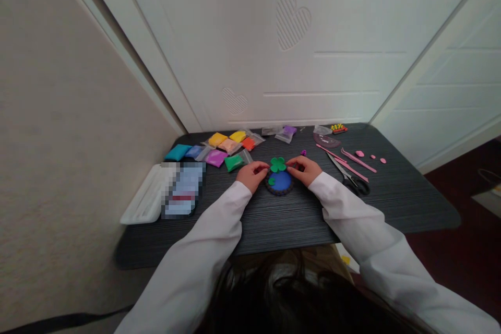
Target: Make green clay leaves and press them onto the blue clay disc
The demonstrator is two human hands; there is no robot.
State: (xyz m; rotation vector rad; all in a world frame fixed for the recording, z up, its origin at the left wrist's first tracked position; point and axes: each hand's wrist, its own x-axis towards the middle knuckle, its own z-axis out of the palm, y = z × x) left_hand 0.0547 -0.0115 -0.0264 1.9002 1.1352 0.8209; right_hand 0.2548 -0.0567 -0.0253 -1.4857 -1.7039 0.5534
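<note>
A round clay piece with a blue middle (282,182) and a dark, bumpy rim (279,193) lies on the table before me. At its far edge is a green clay four-lobed leaf (278,164), and a small notched green clay pad (271,181) sits on the left of the blue. My left hand (251,175) is closed in a pinch at the leaf's left edge. From the other side, my right hand (306,170) pinches at its right edge. Just beyond my right hand lies a small purple clay bit (303,152).
Several colored clay packets (216,157) lie at the back left, beside a white tray (148,195) and a blurred-out phone-like item (183,190). To the right are scissors (348,175), pink tools (358,160), pink clay pieces (359,154) and a dark half-round plate (326,140).
</note>
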